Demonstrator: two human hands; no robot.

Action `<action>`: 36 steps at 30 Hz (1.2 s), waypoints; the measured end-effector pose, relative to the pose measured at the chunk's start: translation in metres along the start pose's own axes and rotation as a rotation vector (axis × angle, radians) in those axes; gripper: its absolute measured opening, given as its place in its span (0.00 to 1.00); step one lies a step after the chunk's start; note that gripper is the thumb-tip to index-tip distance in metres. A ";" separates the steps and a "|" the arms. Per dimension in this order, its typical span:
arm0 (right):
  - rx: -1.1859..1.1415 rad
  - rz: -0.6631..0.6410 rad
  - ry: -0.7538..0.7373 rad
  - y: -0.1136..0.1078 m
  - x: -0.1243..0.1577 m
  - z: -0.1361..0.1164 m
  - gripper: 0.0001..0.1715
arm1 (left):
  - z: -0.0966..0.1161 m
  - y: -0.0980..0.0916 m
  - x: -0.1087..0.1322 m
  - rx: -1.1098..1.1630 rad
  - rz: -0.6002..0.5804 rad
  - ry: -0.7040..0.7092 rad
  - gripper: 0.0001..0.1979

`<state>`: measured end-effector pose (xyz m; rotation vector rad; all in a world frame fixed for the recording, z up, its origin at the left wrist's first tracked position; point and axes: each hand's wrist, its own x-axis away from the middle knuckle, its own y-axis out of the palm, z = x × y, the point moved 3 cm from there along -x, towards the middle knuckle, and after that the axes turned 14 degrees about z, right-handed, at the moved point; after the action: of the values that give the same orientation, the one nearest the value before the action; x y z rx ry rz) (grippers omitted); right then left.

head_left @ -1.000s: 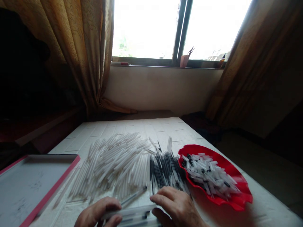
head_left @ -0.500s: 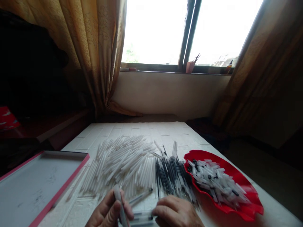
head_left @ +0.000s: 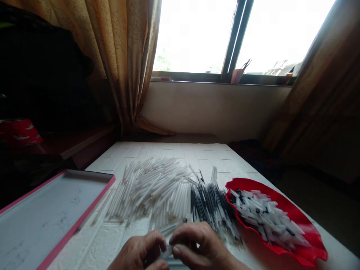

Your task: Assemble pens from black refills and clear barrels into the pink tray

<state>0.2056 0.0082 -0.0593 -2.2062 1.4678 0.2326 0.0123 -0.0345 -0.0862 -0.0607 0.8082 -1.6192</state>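
My left hand point(head_left: 142, 252) and my right hand point(head_left: 197, 245) meet at the bottom edge of the head view, fingertips pinched together on a clear pen barrel point(head_left: 167, 252) that is mostly hidden between them. Just beyond my fingers lies a single assembled pen point(head_left: 173, 226). Farther back spreads a heap of white pen barrels point(head_left: 153, 187), with a bunch of black ink refills point(head_left: 209, 204) beside it on the right. A red scalloped bowl point(head_left: 305, 253) holding white and black pen caps point(head_left: 266, 215) stands right of my right hand.
A white tray with a pink rim point(head_left: 42, 221) lies at the left on the white brick-patterned table point(head_left: 168, 152). Behind are a window sill point(head_left: 222, 79) with small items, brown curtains point(head_left: 123, 56) on both sides, and a red object point(head_left: 18, 133) in the dark left.
My hands have come together; the left hand, which held a barrel upright half a second ago, now pinches it with the right. The view has shifted left and the scene has moved right.
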 end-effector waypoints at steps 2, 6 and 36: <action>-0.015 0.048 0.121 -0.007 0.001 0.005 0.15 | 0.000 -0.004 -0.001 -0.122 0.007 0.081 0.12; -0.125 0.117 0.372 -0.020 0.005 0.017 0.22 | 0.004 -0.013 -0.002 -0.357 0.068 0.147 0.09; 0.555 0.520 0.055 -0.103 -0.012 0.020 0.15 | -0.016 -0.017 -0.009 -0.032 0.051 -0.350 0.23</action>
<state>0.2960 0.0594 -0.0422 -1.3870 1.8464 -0.0693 -0.0079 -0.0190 -0.0858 -0.3348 0.5596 -1.4924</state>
